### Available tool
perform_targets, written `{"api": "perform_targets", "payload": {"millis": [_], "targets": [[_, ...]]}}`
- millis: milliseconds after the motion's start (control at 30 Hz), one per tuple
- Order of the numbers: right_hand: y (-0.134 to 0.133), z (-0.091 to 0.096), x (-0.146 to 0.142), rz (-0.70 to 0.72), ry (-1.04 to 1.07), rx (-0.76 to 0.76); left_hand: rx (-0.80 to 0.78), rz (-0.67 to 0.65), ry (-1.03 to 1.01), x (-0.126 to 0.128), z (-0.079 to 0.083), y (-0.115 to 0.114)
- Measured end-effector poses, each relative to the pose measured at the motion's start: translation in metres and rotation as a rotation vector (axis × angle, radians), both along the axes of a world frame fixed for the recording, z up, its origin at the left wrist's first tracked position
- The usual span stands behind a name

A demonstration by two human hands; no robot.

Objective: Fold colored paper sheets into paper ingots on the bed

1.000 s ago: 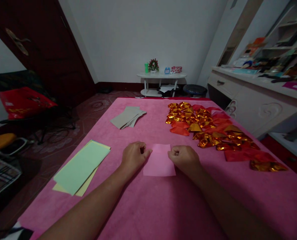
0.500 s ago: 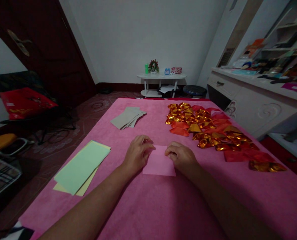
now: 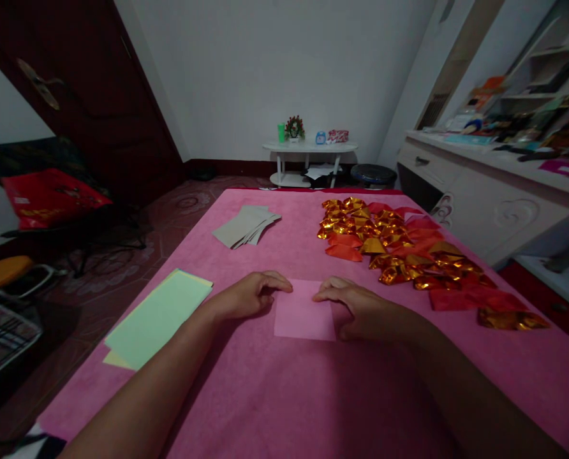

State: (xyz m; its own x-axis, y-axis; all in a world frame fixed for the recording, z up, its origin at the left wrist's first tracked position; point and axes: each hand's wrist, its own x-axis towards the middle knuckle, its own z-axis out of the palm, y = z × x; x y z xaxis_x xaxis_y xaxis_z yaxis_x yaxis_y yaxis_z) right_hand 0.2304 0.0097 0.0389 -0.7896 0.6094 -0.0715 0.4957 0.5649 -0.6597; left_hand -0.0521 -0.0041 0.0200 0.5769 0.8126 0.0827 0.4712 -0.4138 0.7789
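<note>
Pink paper square (image 3: 303, 322) flat on pink cloth (image 3: 265, 401), between the hands. Near edge faces plain cloth; grey papers (image 3: 243, 224) and gold and red folded pieces (image 3: 392, 220) well apart, beyond. Left hand (image 3: 253, 294): fingers together, tips at far-left corner, thumb lower. Right hand (image 3: 363, 309): fingertips on far-right part, thumb spread away, by right edge.

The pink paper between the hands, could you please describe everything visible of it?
The thin, plain, pink four-sided paper sheet, paler than the pink plush-looking cloth beneath, lies nearly flat. The left hand touches its far left corner; the right hand covers its far right corner. I cannot tell whether it is folded.
</note>
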Motion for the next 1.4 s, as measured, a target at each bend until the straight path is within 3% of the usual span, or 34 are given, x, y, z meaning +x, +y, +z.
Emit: {"api": "perform_targets", "payload": {"millis": [100, 200, 300, 433, 567, 833, 1133, 1400], "targets": [[0.004, -0.007, -0.005, -0.087, 0.084, -0.052, -0.123, 0.105, -0.096, 0.003, -0.005, 0.001], [0.008, -0.019, -0.012, -0.312, 0.181, -0.160, -0.180, 0.243, -0.156, 0.012, -0.014, 0.000], [0.009, -0.030, -0.019, -0.453, 0.189, -0.101, -0.029, 0.354, -0.109, 0.020, -0.021, -0.002], [0.005, -0.033, -0.025, -0.559, 0.061, 0.070, 0.079, 0.393, -0.057, 0.025, -0.025, -0.004], [0.004, -0.033, -0.026, -0.602, 0.016, 0.133, 0.156, 0.418, -0.051, 0.025, -0.026, -0.004], [0.008, -0.041, -0.025, -0.633, 0.109, 0.088, 0.272, 0.418, -0.048, 0.022, -0.032, -0.002], [0.008, -0.055, -0.031, -0.668, 0.478, -0.119, 0.242, 0.419, -0.103, 0.022, -0.039, -0.001], [0.009, -0.049, -0.036, -0.737, 0.545, -0.046, 0.241, 0.419, -0.083, 0.023, -0.032, -0.002]]}}
